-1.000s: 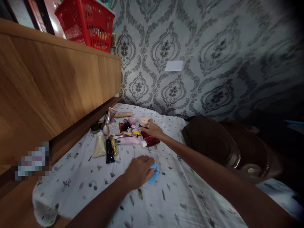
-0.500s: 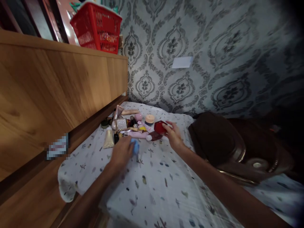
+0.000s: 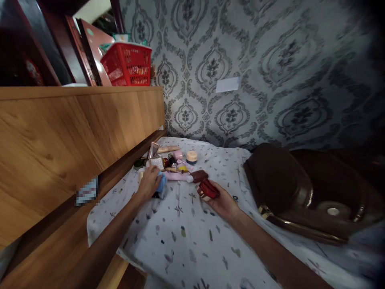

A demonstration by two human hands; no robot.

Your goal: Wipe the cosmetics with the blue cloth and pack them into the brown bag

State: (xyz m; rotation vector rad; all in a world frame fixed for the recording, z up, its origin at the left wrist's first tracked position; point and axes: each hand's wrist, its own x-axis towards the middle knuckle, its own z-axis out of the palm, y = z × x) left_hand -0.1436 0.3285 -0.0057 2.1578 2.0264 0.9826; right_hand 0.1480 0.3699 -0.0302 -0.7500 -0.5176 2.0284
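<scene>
A wooden panel (image 3: 81,132) runs along the left edge of a printed sheet (image 3: 192,243), and a red basket (image 3: 132,64) stands on the panel's far end. Near the sheet's far left corner lies a loose cluster of cosmetics. At its left side, close to the left edge, sits a dark round container (image 3: 138,163). The left hand (image 3: 148,181) is over the near side of the cluster, its fingers closed on a blue cloth (image 3: 162,183); a dark item shows just below the cloth, too covered to make out. Beyond the hand, a rose-gold tube (image 3: 153,149) leans at a slant, and a glittery square case (image 3: 157,162) lies just beside the fingertips; I cannot tell whether they touch it. Farther right, a long peach-coloured item (image 3: 168,149) lies toward the far edge, with a pink container (image 3: 178,155) near it. A pink tube (image 3: 175,176) lies along the cluster's near side. To its right are a jar with a peach lid (image 3: 191,157), upright, and, nearer, a dark red bottle (image 3: 199,176) lying flat. Just past that bottle, around the sheet's middle, the right hand (image 3: 223,200) has its fingers clamped on a tilted red jar (image 3: 208,189) with a coppery band. A brown bag (image 3: 279,180) rests toward the right edge, well apart from the cluster.
</scene>
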